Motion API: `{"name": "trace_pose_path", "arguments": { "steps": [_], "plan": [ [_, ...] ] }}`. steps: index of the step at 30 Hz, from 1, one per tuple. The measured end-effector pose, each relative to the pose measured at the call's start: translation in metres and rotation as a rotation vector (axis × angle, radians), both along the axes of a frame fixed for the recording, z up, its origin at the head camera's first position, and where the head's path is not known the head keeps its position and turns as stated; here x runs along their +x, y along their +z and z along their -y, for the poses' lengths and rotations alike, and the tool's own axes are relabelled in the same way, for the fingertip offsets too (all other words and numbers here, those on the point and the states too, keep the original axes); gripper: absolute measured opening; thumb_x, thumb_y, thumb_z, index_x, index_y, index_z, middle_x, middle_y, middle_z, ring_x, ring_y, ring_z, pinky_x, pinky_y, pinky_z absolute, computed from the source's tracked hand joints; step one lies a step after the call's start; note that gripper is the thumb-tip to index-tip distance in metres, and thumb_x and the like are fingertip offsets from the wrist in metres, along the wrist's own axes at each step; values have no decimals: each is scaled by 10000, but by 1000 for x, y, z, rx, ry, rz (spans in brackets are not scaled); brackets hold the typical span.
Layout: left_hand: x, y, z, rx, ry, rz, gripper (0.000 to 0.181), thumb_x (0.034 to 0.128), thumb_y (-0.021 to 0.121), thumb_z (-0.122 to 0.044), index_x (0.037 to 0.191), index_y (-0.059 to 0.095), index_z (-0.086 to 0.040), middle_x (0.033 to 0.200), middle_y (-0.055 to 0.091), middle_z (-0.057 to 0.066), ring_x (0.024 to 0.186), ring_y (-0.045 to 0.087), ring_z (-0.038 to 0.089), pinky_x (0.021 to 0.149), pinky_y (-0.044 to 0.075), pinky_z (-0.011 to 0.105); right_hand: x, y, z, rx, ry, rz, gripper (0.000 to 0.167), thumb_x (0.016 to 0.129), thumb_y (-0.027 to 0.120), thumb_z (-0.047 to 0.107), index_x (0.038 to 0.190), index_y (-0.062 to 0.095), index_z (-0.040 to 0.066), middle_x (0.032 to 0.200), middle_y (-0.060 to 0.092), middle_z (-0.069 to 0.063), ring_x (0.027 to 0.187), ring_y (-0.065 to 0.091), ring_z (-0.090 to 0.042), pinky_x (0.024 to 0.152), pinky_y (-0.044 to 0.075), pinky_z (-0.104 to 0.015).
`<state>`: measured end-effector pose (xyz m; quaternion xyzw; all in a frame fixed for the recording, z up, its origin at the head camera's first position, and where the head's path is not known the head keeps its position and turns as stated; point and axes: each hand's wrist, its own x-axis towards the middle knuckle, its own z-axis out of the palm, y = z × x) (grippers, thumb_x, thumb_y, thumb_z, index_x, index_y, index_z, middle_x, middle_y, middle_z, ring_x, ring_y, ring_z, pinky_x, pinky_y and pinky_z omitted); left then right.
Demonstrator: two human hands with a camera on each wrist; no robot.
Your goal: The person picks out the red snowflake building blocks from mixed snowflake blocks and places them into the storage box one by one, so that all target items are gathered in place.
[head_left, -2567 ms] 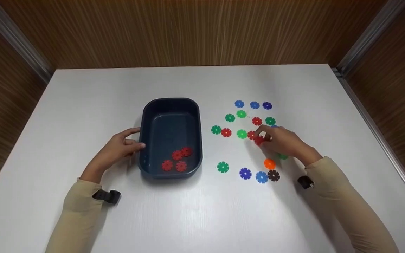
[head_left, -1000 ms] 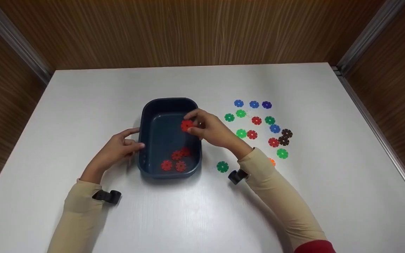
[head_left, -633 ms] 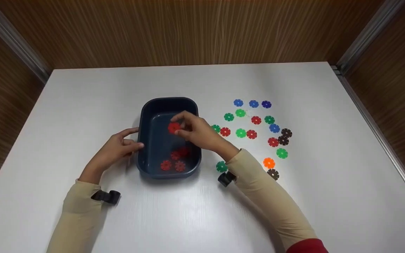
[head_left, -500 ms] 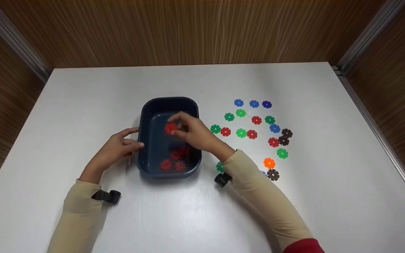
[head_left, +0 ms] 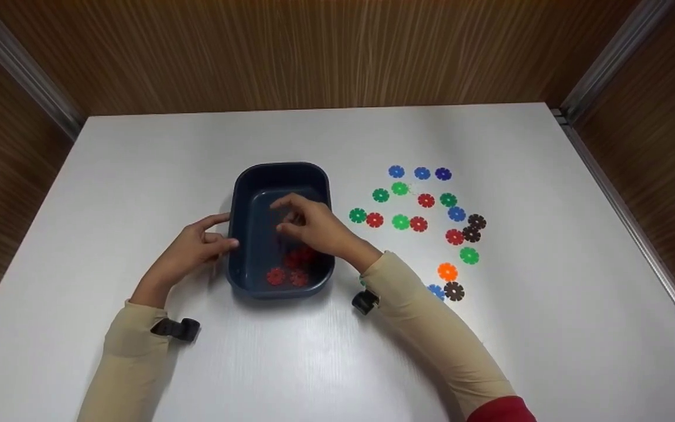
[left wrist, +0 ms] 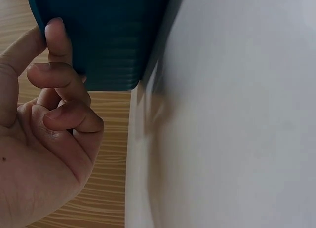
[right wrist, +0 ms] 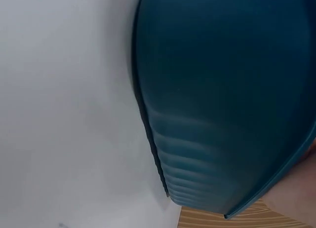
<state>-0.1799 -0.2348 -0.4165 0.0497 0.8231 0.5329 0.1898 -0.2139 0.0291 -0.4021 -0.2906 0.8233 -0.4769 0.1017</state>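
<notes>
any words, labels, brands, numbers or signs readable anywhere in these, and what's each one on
None: no text can be read in any of the three views.
Dark blue tub: no lettering on the walls that show.
Notched discs: too small to tell whether they bear fine print.
Black wrist cameras: too small to read any label.

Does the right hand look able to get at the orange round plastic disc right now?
Probably yes: the orange round plastic disc lies uncovered on the white tabletop. The right hand seems to hold nothing, though it would first have to lift clear of the dark blue rectangular tub.
</notes>
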Motion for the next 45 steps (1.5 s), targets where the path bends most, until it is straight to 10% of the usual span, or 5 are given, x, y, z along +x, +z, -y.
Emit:
{"name": "trace_pose_path", "arguments": {
  "steps": [12, 36, 45],
  "plan": [
    [0, -2, 0, 19, 8, 5, 695, 923, 662, -256, 1495, 319, -62, 684, 592, -108, 582, 416, 36, 590, 361, 207, -3, 6, -19, -10, -8, 49, 338, 935, 620, 95, 1265, 558, 54, 967, 652, -122, 822, 580, -136, 718, 461, -210],
    [-1, -2, -2, 19, 4, 15, 709, 920, 664, -260, 1500, 307, -61, 754, 665, -122, 680, 509, 34, 679, 453, 216, -22, 20, -139, 168, -271, 32, 331, 929, 637, 128, 1253, 571, 107, 1016, 632, -117, 901, 588, -234, 789, 506, -295],
    [-1, -1, -2, 7, 14, 12, 715, 912, 674, -290, 1499, 320, -85, 794, 686, -109, 709, 537, 44, 700, 472, 223, -16, 12, -188, 222, -274, 44, 346, 926, 637, 104, 1261, 566, 51, 1025, 604, -134, 892, 560, -240, 714, 469, -148]
  ]
}}
